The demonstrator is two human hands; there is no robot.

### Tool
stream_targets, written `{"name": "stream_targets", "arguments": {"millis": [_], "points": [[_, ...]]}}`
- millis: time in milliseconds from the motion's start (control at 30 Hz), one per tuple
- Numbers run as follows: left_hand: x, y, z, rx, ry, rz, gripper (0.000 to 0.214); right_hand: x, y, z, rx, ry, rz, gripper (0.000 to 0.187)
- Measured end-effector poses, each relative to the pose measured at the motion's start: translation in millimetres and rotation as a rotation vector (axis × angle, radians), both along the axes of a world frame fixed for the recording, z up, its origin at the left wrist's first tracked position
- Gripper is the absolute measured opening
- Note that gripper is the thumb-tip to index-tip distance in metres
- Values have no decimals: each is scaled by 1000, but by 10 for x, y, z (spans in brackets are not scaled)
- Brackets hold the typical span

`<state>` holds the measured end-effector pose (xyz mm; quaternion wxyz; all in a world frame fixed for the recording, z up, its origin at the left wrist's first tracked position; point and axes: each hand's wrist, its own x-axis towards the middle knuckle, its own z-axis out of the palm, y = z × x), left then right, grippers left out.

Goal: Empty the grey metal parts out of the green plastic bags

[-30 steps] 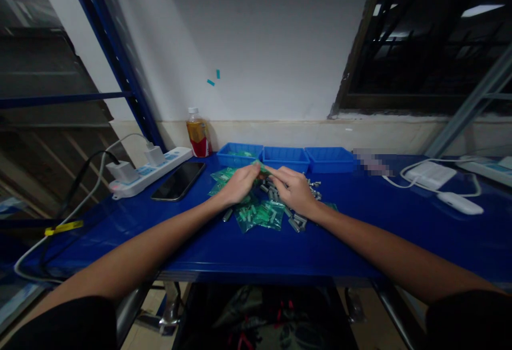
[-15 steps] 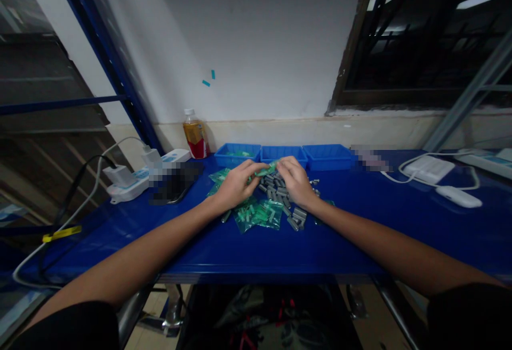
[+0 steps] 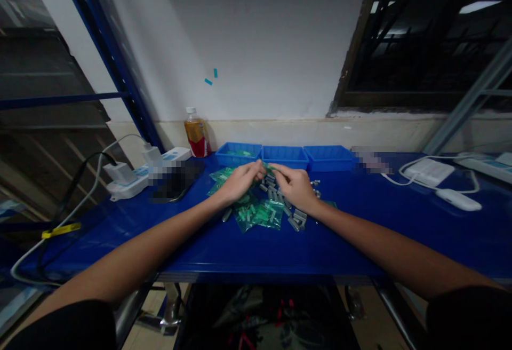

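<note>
Between my two hands is a small green plastic bag [image 3: 267, 167], mostly covered by the fingers. My left hand [image 3: 243, 179] is closed on its left side, thumb against fingers. My right hand [image 3: 296, 185] pinches the bag from the right. Below and between the hands lies a loose pile of grey metal cylinders [image 3: 275, 194]. Several green plastic bags [image 3: 259, 214] with small pale pieces inside lie in front of the left hand, and more green bags [image 3: 219, 178] lie beyond its wrist.
Three blue bins stand along the wall: a left bin [image 3: 239, 152] with green bags, a middle bin [image 3: 285, 156] and a right bin [image 3: 328, 158]. A drink bottle [image 3: 197, 134], a power strip [image 3: 132, 182] and a dark phone-like object [image 3: 178, 182] are left. A white charger with cable [image 3: 430, 171] lies right.
Both hands have drawn in around the green bag, so less of it shows. The left fingers have curled closed, and the right fingers now bend more toward the left hand.
</note>
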<state>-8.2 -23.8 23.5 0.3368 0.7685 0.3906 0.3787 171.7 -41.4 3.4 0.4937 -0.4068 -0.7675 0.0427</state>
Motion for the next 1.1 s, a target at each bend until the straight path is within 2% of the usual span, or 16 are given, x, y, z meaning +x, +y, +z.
{"name": "stream_targets", "arguments": {"millis": [100,200,300,400,467,567,633,700,900,967,1100], "points": [[-3,30,22,-218,-141,69,56,-8,-29,-5,96,-122,35,33],[-13,47,23,-163,-163,95,41,-19,-40,4,140,-129,66,29],[-15,25,14,42,-142,108,28,-22,-26,19,93,-31,85,21],[-20,-29,6,392,5,137,19,-10,14,23,-59,84,72,16],[-29,-61,-3,611,151,79,17,0,34,24,-149,140,77,27],[-49,-70,-26,731,262,-20,19,6,36,29,-266,230,104,49],[-62,-46,-48,727,295,-44,21,1,26,32,-328,259,111,55],[-73,-11,-73,709,327,-56,23,-6,19,32,-335,239,95,52],[-46,14,-101,608,359,-79,19,-19,14,13,-176,55,10,31],[-21,-5,-78,487,307,-50,20,-18,6,4,-96,-39,29,25],[8,0,-17,77,44,43,53,-3,9,-22,74,-191,91,30]]}}
